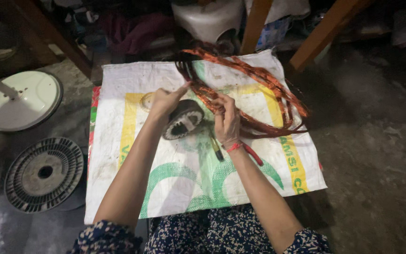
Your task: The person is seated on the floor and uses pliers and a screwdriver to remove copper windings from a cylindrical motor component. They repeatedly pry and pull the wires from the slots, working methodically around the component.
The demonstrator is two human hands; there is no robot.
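Nearest, the person's lap in dark floral-print cloth (212,233); two bare forearms reach away from it over a white woven plastic sack (175,188) printed with green arcs and yellow bands, spread flat on the grey concrete floor (377,155).

On the sack, near the right wrist, a slim dark-handled tool (216,148) and, just right of it, a red-handled tool (253,155) partly hidden under the wrist; which kind each is cannot be told.

Right hand (226,121): fingers curled and pressed together around a bundle of reddish copper winding wire (259,82), gripping it where the strands gather; a red thread band sits on the wrist.

Left hand (165,101): thumb and forefinger pinching the same copper wire at its left part, remaining fingers folded; directly beneath and right of this hand, a round grey metal motor stator (183,120) with slotted core, tilted on the sack, between the two hands.

The copper wire loops from the hands far and right across the sack, its dark end at the far edge.

Left of the sack, on the floor: near, a round grey slotted fan grille (43,174); farther, a round white base plate (22,101) with a pole.

Far: wooden furniture legs (323,33) and a white plastic stool (210,19).
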